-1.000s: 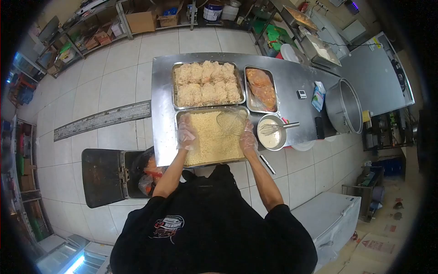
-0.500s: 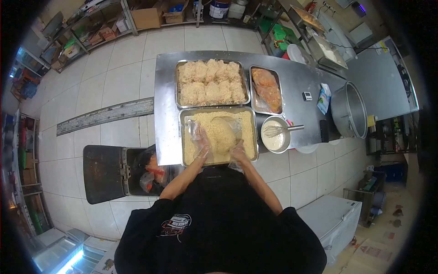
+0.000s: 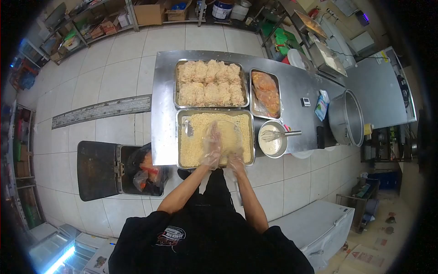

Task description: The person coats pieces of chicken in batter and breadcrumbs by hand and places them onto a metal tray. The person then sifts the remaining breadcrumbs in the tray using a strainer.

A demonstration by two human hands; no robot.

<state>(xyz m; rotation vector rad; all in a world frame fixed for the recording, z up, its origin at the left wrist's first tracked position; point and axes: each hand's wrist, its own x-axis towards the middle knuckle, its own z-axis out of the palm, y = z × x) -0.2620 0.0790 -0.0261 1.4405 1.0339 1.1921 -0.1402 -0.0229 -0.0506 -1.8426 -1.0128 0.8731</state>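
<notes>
A metal tray of pale breadcrumbs (image 3: 194,153) lies directly in front of me at the table's near edge. A rounded, crumb-covered mound (image 3: 230,134) rises from its middle; whatever lies under the crumbs is hidden. My left hand (image 3: 213,144), in a clear plastic glove, rests on the mound's left side with its fingers stretched out. At the tray's near side, my gloved right hand (image 3: 236,163) touches the crumbs by the mound's lower right. Its fingers are blurred and partly hidden. Behind stands a tray with several crumb-coated pieces (image 3: 211,82).
Raw marinated meat in a smaller tray (image 3: 265,93) sits back right. Beside the crumbs is a bowl of batter (image 3: 273,145) with a whisk (image 3: 285,134). A timer (image 3: 305,102), a packet (image 3: 322,105) and a large pot (image 3: 347,118) stand farther right. An open bin (image 3: 137,171) is at left.
My left hand has moved right, from the tray's left part onto the mound. My right hand has shifted slightly down toward the near rim. The view has shifted a little.
</notes>
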